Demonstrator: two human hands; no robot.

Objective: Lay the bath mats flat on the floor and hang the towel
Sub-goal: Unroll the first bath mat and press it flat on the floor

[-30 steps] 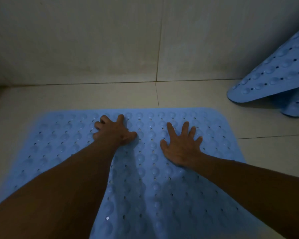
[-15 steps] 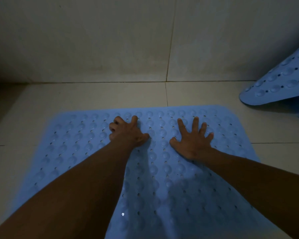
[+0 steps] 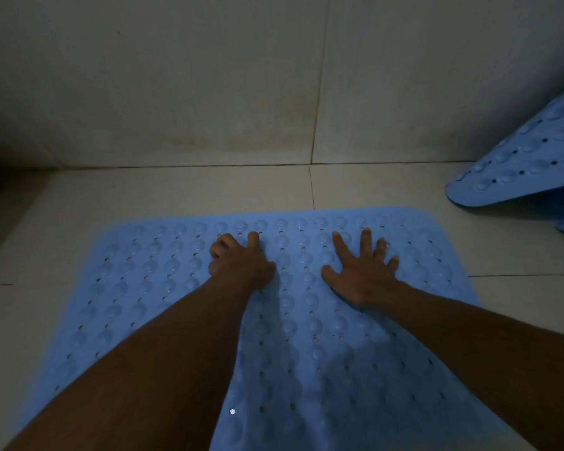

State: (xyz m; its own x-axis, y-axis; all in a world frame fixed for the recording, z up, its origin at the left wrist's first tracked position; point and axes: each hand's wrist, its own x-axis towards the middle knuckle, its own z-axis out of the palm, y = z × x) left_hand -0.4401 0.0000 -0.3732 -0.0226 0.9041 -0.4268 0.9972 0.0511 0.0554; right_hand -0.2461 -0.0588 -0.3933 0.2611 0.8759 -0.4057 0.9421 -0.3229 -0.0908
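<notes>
A blue bath mat (image 3: 137, 288) with bumps and small holes lies flat on the tiled floor in front of me. My left hand (image 3: 240, 263) presses on its far middle, fingers partly curled under, holding nothing. My right hand (image 3: 360, 271) rests flat on the mat beside it, fingers spread. A second blue bath mat (image 3: 518, 161) sits at the far right, its near part lifted off the floor and folded over itself. No towel is in view.
A tiled wall (image 3: 209, 92) rises just beyond the mat, leaving a strip of bare floor (image 3: 176, 193) between them. The room is dim. A dark area lies at the far left edge.
The view has shifted left, so the mat and both hands sit further right in frame. Both hands stay pressed on the mat in nearly the same spots.
</notes>
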